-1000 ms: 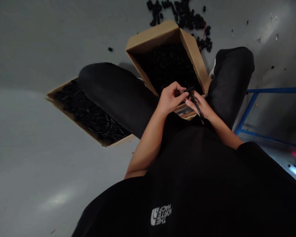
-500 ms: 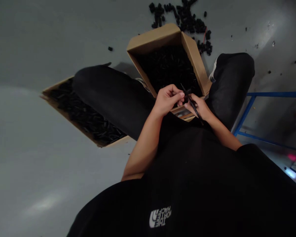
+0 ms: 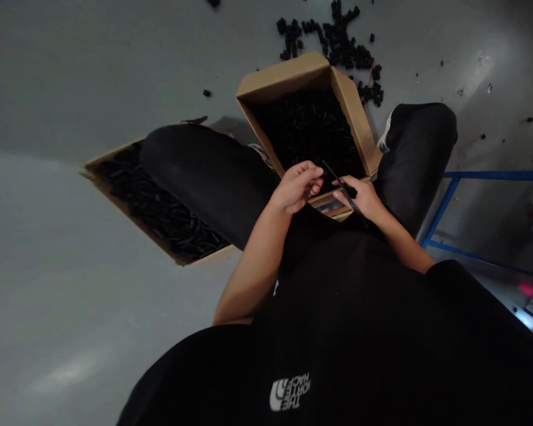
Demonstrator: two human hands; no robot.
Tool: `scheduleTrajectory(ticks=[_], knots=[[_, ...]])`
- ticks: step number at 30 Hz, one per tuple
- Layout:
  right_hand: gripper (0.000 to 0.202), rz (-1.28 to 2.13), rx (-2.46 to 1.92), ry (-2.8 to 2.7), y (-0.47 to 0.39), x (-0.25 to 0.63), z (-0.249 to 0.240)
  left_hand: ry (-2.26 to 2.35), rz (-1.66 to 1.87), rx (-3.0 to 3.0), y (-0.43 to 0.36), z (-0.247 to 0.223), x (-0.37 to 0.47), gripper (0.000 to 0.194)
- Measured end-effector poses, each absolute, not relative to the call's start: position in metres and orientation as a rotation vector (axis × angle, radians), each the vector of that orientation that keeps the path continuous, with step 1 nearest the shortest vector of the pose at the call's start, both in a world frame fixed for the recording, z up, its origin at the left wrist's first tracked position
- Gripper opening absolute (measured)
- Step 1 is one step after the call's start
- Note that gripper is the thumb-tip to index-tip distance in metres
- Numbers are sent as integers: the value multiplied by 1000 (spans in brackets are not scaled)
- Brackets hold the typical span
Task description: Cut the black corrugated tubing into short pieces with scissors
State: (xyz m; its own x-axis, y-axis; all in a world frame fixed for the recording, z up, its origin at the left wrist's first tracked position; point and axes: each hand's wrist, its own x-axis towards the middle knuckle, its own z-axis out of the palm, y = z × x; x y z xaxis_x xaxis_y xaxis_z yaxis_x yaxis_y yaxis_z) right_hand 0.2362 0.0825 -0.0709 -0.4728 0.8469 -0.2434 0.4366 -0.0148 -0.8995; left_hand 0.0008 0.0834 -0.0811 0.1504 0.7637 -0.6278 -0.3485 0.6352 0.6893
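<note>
My left hand is closed in a pinch over the near edge of a cardboard box. Whatever its fingertips hold is dark and too small to make out. In my right hand is a thin black rod, slanting from upper left to lower right, its upper tip close to my left fingertips. The hands are a little apart. Beneath and beyond them, the box is filled with small black pieces.
A second cardboard box of black tube-like pieces lies partly under my left leg. Loose black pieces are scattered on the floor beyond the first box. A blue metal frame stands at the right.
My left hand has drawn slightly left, away from my right hand. The black piece seen between the hands earlier no longer shows there. The rod stays in my right hand.
</note>
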Motion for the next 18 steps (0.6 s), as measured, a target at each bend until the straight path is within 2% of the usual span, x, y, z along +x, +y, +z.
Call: scheduleTrajectory(ticks=[2,4,6,10,12,16,18], knots=[[53,1555,-1390,-1839,83,238,-70,1361,996,578,82,-94,-3,41],[49,1598,-1458,-1845,83,239,-69,1605,1043,849,79,-105,-7,61],[43,1617,-1531,-1894,83,239,-68,1811,897,1155,75,-113,-9,73],[34,1648,-1614,-1939,84,239,-73,1782,136,1475,72,-116,-1,51],[36,1656,-1614,-1902,84,241,-80,1652,-185,1491,75,-114,7,48],[55,1624,-1695,-1697,85,245,-95,1559,-381,1485,91,-100,28,45],[58,1573,-1754,-1613,86,244,-94,1506,-415,1497,99,-86,40,41]])
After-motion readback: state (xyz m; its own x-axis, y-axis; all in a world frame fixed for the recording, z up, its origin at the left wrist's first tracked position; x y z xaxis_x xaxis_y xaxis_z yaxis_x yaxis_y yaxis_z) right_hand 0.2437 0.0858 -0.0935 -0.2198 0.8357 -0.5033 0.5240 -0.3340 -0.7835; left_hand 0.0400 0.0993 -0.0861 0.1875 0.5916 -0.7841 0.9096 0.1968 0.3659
